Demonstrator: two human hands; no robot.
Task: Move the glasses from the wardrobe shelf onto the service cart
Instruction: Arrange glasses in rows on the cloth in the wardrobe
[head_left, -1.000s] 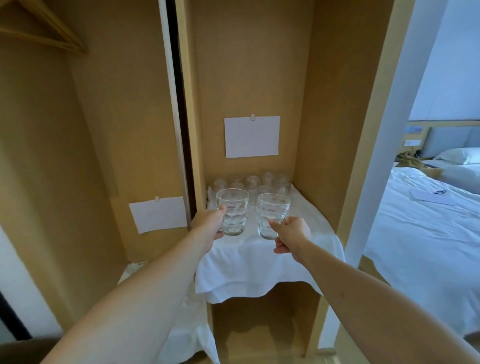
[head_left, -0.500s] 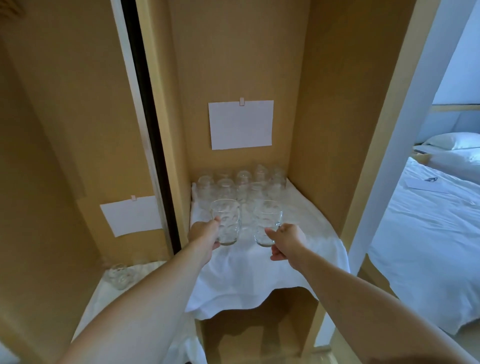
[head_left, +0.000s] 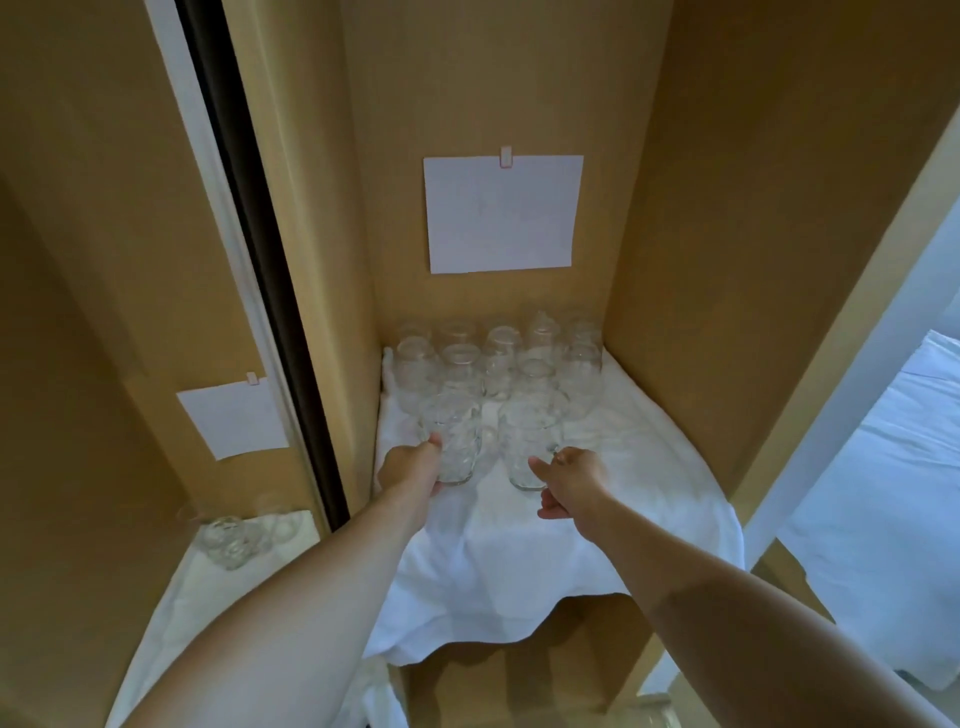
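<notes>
Two clear patterned glasses stand side by side near the middle of the white cloth (head_left: 519, 551) that covers the wardrobe shelf. My left hand (head_left: 410, 473) grips the left glass (head_left: 457, 447) from its left side. My right hand (head_left: 571, 480) grips the right glass (head_left: 527, 447) from its right side, thumb in front. Their bases look level with the cloth; I cannot tell whether they touch it. Several more glasses (head_left: 498, 358) are crowded at the back of the shelf. No service cart is in view.
Wooden side walls close in the shelf left and right. A white paper sheet (head_left: 501, 213) hangs on the back wall. In the lower left compartment a few glasses (head_left: 228, 540) sit on another white cloth. A white bed (head_left: 883, 519) lies at the right.
Both hands have carried their glasses forward and down, from held up in front of the shelf to low over the cloth. The view has come closer and tilted down.
</notes>
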